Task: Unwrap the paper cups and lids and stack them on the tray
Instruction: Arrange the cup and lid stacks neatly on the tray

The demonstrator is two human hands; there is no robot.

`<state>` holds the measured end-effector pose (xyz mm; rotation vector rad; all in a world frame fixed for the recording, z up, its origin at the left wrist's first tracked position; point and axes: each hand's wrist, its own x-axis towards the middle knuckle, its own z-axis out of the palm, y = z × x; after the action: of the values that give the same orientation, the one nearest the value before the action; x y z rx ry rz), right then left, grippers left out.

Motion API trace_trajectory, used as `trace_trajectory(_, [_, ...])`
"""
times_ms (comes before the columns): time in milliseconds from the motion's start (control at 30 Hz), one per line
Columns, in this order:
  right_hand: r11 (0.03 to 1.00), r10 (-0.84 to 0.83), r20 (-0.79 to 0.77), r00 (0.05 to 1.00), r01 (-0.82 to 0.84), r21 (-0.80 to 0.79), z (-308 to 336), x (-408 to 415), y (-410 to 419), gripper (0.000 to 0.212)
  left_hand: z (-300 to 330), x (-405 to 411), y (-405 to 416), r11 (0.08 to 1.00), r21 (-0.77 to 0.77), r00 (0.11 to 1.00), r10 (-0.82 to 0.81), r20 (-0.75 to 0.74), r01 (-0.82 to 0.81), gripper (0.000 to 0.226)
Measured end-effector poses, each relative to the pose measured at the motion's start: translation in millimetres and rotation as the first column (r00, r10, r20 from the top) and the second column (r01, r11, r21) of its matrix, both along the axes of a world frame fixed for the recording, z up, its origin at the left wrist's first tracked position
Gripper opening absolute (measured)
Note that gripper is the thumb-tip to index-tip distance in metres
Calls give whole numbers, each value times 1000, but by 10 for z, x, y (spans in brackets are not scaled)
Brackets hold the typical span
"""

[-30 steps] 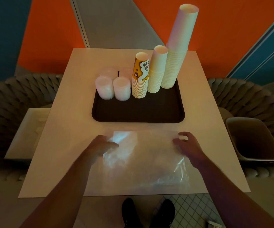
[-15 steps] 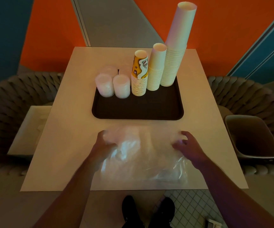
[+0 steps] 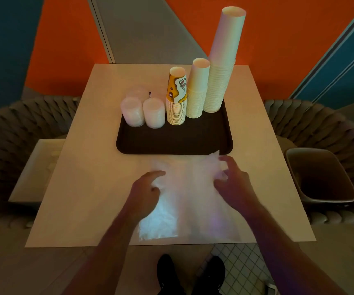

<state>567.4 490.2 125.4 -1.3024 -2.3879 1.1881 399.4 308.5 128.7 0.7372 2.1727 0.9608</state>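
Cups [image 3: 218,81] stood in 3 stacks on the dark tray [image 3: 172,143], lids [image 3: 143,111] stacked beside them on its left. Clear plastic wrap [image 3: 184,194] lay on the table [image 3: 82,167], left hand [image 3: 144,192] and right hand [image 3: 233,184] both scrunching it with curled fingers.

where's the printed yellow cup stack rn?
In the head view the printed yellow cup stack stands on the dark tray, near its far edge at middle, between the lid stacks to its left and the plain cup stack to its right.
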Motion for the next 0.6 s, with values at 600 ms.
trace_trajectory(600, [937, 317, -114, 942, -329, -113, 201, -603, -828, 100, -111, 135, 33, 937, 145, 835, 204, 511, -317, 42])
